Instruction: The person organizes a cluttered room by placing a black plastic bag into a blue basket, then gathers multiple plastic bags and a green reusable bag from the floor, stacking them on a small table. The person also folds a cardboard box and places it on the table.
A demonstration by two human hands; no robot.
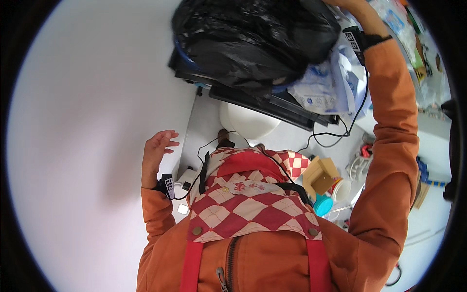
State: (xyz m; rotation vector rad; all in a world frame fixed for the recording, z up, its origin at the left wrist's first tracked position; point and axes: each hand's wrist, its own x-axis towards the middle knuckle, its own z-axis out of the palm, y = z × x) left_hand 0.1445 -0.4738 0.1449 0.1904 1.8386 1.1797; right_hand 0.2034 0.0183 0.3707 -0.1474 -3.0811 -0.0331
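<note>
My left hand [159, 146] is at the left beside the white wall [91, 109]. Its fingers are slightly curled and apart, with nothing between them. My right arm reaches up past a large black plastic bag [255, 40], and only a part of my right hand [341, 3] shows at the top edge. Its fingers are cut off by the frame, so I cannot tell what they hold. A blue rim [184, 54] shows along the edge of the black bag. White plastic packages [317, 91] bearing print lie under my right wrist, against the bag.
Beneath the bag is a black frame-like ledge [262, 107], with a rounded white container [250, 122] below it. A cardboard box [321, 177], a teal tub [323, 205] and a white bucket [342, 189] stand at my right. A black cable [359, 109] hangs from my right wrist.
</note>
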